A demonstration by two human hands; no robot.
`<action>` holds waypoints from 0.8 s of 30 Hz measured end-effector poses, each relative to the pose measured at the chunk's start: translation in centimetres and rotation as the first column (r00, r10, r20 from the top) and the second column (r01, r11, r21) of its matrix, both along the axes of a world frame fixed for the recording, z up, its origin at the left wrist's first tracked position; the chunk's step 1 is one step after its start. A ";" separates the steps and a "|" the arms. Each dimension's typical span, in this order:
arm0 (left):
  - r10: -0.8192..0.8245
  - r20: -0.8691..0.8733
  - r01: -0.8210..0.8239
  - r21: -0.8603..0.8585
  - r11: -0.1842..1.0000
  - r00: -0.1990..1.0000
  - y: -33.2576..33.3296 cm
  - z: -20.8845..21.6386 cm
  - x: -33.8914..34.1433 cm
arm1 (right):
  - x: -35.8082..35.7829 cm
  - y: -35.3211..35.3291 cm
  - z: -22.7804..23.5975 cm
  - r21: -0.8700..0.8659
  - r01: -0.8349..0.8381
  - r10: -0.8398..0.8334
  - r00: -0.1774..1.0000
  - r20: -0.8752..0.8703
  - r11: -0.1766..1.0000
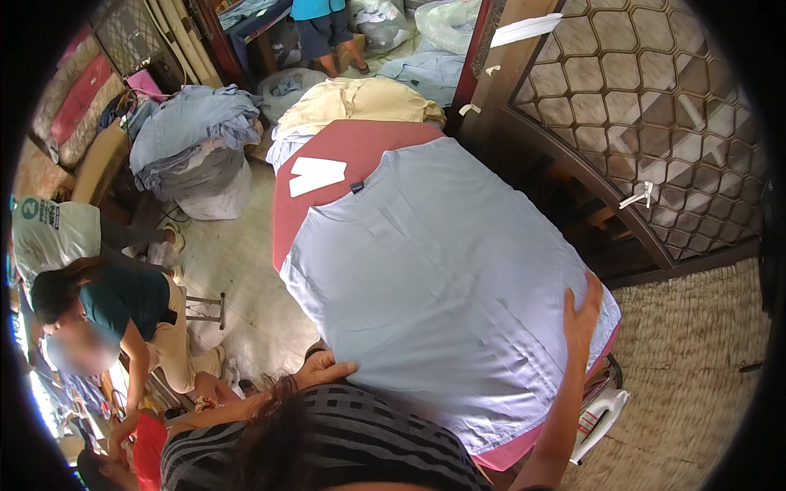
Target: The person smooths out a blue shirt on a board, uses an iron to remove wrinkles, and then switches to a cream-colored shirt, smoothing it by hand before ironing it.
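Note:
A light blue garment (426, 237), a collarless top with a dark neck label, lies spread over a maroon padded ironing board (327, 147). My left hand (322, 370) is at the garment's near left edge, thumb on top and fingers closed; it appears to pinch the cloth. Flat on the garment near its right edge rests my right hand (581, 315), with its fingers spread. A white notched card (315, 176) lies on the board beside the neckline. Below my right forearm, a white iron (600, 421) stands at the board's right end.
Cream cloth (360, 102) is heaped beyond the board. A large bundle of blue garments (196, 131) sits at the left. People (131, 303) sit at the lower left near a metal stool (209, 309); another person (323, 33) stands beyond the doorway. A metal grille door (639, 123) borders the right.

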State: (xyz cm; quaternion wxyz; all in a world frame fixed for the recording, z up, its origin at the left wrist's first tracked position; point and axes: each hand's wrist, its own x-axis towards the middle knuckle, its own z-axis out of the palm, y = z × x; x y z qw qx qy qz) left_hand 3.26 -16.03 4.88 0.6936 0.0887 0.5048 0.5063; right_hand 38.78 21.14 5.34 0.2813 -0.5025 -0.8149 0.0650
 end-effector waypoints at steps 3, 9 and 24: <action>0.146 0.147 -0.176 0.216 0.960 0.978 1.5 1.4 -2.0 | -3.7 4.5 -3.2 -0.017 -0.020 0.021 0.997 0.070 1.000; 0.120 0.006 -0.113 0.395 0.912 0.993 0.7 4.6 -9.2 | -9.5 4.5 -3.6 -0.023 0.204 -0.189 0.941 0.282 0.979; 0.268 0.028 -0.228 0.615 0.755 0.963 2.3 5.4 -25.1 | -16.5 -2.4 -2.4 -0.211 0.185 -0.235 0.939 -0.249 0.960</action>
